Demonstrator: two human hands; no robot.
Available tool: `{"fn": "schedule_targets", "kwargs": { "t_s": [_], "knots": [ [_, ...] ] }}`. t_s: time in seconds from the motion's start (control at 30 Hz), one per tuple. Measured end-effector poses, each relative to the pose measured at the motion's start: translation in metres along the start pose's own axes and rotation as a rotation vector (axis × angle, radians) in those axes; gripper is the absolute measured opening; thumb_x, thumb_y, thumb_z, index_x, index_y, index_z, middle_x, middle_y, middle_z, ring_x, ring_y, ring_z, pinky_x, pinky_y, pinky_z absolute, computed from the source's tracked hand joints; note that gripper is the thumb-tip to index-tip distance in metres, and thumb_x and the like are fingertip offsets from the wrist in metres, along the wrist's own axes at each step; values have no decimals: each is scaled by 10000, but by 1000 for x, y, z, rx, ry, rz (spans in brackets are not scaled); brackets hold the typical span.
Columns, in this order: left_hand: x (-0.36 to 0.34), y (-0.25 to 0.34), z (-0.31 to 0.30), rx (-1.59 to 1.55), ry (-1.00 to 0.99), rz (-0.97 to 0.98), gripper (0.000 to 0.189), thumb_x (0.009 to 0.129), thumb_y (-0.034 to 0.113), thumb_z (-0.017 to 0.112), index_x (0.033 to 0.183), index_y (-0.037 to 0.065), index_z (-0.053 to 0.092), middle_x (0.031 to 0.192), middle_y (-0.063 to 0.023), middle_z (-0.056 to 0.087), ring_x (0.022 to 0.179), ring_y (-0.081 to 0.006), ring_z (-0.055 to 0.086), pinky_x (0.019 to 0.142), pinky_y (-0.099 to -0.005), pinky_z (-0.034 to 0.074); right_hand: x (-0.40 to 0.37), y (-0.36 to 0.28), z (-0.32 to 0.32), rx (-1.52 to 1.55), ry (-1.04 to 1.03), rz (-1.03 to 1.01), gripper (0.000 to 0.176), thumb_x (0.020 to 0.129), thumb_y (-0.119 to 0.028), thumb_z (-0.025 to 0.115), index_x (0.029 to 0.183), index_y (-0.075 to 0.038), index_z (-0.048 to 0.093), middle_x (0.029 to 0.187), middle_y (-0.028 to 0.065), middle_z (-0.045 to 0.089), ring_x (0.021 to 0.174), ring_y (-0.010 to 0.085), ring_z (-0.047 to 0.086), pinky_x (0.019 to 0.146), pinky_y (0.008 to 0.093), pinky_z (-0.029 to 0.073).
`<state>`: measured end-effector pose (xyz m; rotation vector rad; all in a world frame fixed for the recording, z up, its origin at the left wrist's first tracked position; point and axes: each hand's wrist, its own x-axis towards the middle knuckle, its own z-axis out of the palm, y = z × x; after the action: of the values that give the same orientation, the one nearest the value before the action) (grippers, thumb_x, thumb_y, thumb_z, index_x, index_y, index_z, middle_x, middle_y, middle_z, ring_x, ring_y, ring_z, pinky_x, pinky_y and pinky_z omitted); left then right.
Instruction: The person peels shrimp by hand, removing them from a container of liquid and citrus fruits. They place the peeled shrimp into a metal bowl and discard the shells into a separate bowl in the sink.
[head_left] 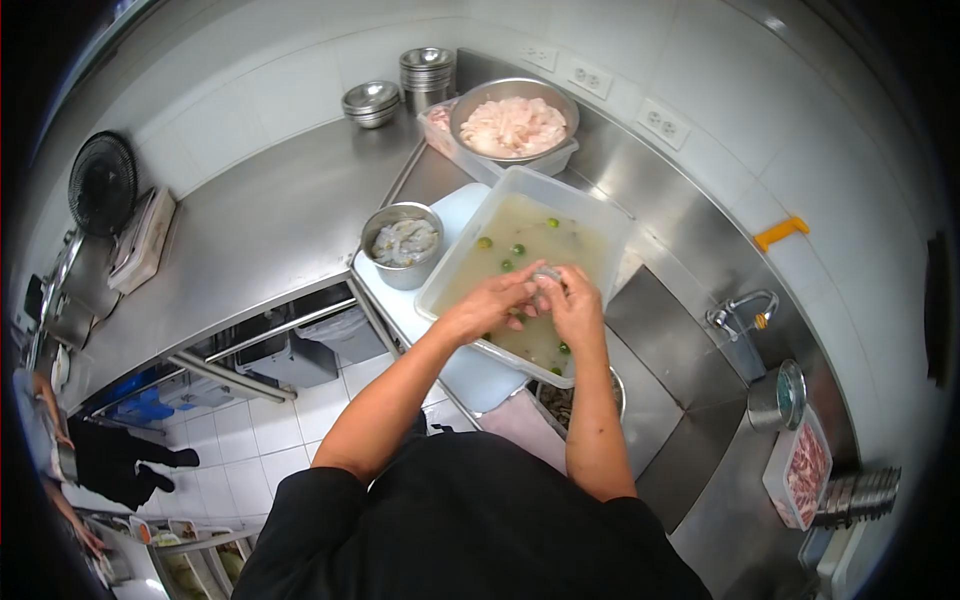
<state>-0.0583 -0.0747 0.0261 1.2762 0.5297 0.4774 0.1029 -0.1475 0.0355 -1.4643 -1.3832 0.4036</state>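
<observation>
Both hands meet over a clear plastic tub (455, 275) of cloudy water with several green citrus fruits (518, 250) floating in it. My left hand (500, 303) is closed, its fingertips pinching a greyish, translucent shrimp (546, 272). On the same shrimp, from the other side, press the fingers of my right hand (572, 300). Part of the shrimp is hidden by the fingers. Left of the tub, a steel pot (402, 270) holds peeled shrimp (405, 243). Below my right forearm is a metal container (618, 395) with dark pieces, partly covered by the arm.
A steel bowl of pale meat strips (515, 127) stands behind the tub, near stacked steel bowls (427, 70). At right are a sink (660, 345) with a faucet (745, 305) and a tray of raw meat (803, 475). Other people (110, 455) stand at far left.
</observation>
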Motion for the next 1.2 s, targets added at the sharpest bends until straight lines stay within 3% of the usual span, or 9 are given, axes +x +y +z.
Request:
{"fn": "schedule_targets", "kwargs": {
  "t_s": [0.13, 0.43, 0.53, 0.63, 0.73, 0.83, 0.93, 1.1, 1.2],
  "knots": [
    [-4, 7, 12, 208, 280, 61, 456, 955, 326, 641, 1306, 34, 631, 805, -8, 621, 663, -78, 519, 624, -237, 457, -1, 6, 1, -227, -13, -97, 174, 903, -138, 626, 846, 9, 554, 886, 190, 582, 799, 421, 570, 698, 475, 449],
    [3, -6, 7, 211, 281, 64, 294, 987, 352, 610, 988, 61, 566, 660, 18, 523, 528, -64, 456, 474, -240, 368, -2, 20, 7, -135, -54, -179, 200, 954, -173, 591, 873, 10, 597, 787, 131, 585, 701, 279, 574, 665, 369, 465],
    [-1, -2, 8, 179, 322, 51, 298, 1004, 362, 575, 983, 66, 552, 645, 5, 522, 493, -80, 467, 456, -248, 366, -2, 11, 3, -6, -254, 167, 269, 987, -247, 560, 872, -9, 608, 747, 99, 583, 653, 210, 563, 627, 343, 459],
    [0, -4, 0, 144, 286, 56, 285, 1013, 362, 554, 998, 77, 555, 663, 10, 543, 520, -91, 502, 463, -245, 390, -2, 18, 6, -18, -425, 173, 280, 984, -279, 560, 894, -21, 621, 731, 166, 630, 671, 347, 593, 657, 417, 474],
    [2, -5, -2, -91, 296, 24, 278, 1016, 352, 551, 1020, 75, 569, 758, -10, 587, 616, -102, 558, 491, -242, 426, -5, 2, -1, -100, -364, 48, 282, 977, -279, 571, 881, -19, 620, 742, 171, 622, 674, 343, 596, 649, 411, 474],
    [4, -7, 0, -167, 297, 126, 269, 1011, 345, 561, 1040, 78, 581, 872, -22, 611, 729, -111, 593, 533, -244, 457, -8, 6, 0, -126, -291, -61, 306, 981, -284, 575, 846, -13, 616, 666, 76, 574, 628, 177, 538, 604, 335, 440],
    [7, -1, -3, -188, 360, 207, 252, 1008, 329, 566, 1031, 80, 593, 952, -32, 625, 795, -118, 610, 568, -254, 479, -13, 2, -10, -168, -224, -99, 285, 986, -269, 576, 873, -14, 634, 689, 66, 595, 634, 158, 536, 609, 319, 445],
    [2, 48, -72, 471, 657, 317, 319, 937, 277, 656, 1144, 34, 644, 993, -82, 691, 810, -193, 674, 668, -308, 539, -41, 11, -61, -64, 191, -13, 241, 996, -231, 572, 953, -16, 674, 741, 34, 627, 684, 102, 550, 652, 267, 464],
    [-16, 72, -87, 1115, 818, 306, 360, 891, 237, 685, 1209, 72, 652, 1000, -152, 707, 893, -299, 678, 814, -393, 534, -64, 63, -95, -162, 261, 259, 194, 942, -175, 622, 1060, -44, 704, 917, 132, 687, 822, 297, 644, 746, 377, 500]
  ]
}}
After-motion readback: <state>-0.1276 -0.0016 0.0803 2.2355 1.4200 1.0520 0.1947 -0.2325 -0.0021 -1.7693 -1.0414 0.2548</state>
